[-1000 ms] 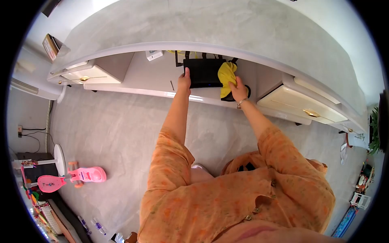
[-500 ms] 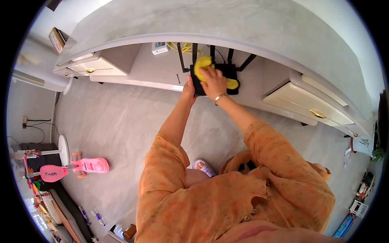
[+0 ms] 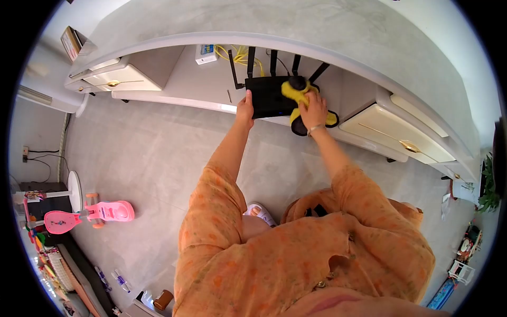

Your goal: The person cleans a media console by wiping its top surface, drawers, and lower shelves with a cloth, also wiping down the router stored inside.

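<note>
A black router (image 3: 268, 96) with several upright antennas lies at the front edge of the cabinet's open shelf (image 3: 203, 87). My left hand (image 3: 245, 108) grips its left side, thumb on the top edge. On the router's right end, my right hand (image 3: 315, 110) is closed on a yellow cloth (image 3: 292, 94) with dark edging. Part of the cloth hangs over the shelf's front edge. The router's right end is hidden under the cloth and hand. A small thin dark stick (image 3: 229, 95) lies on the shelf left of the router.
Behind the router are a yellow cable (image 3: 240, 56) and a white box (image 3: 206, 54). Drawers (image 3: 398, 133) with gold handles flank the shelf. A pink scooter (image 3: 113, 211) stands on the floor at left, with plastic bottles (image 3: 121, 280) nearer me.
My right hand has slid the cloth rightward across the router, uncovering its middle and left top. The cloth now shows its dark edging. My left hand stays on the router's left side.
</note>
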